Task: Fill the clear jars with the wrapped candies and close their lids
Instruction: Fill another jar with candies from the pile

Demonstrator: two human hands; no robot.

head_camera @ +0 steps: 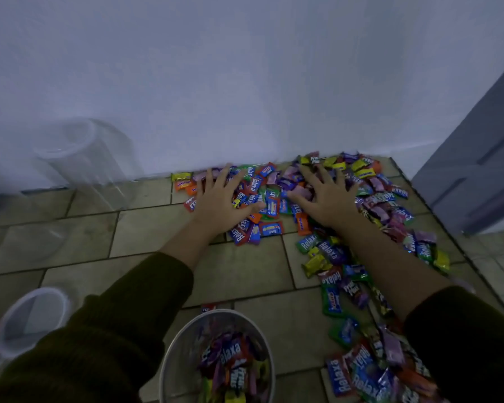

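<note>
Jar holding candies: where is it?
Head view, bottom centre: the jar sits on the tiled floor, right of the left sleeve, nearer than the candy pile.

Both arms are extended forward. The left forearm [181, 245] enters from 7 o'clock and runs toward 1 o'clock. The right forearm [390, 257] enters from 5 o'clock and runs toward 11 o'clock. A dark green left sleeve [114, 324] and right sleeve [466, 338] cover each arm to mid-forearm; both wrists are bare.

The left hand [221, 199] lies palm down, fingers straight and spread toward 12 o'clock, thumb toward 3 o'clock. The right hand [323, 196] lies palm down, fingers spread toward 11 o'clock, thumb toward 9 o'clock. The hands sit level, near each other; the thumbs do not touch.
</note>
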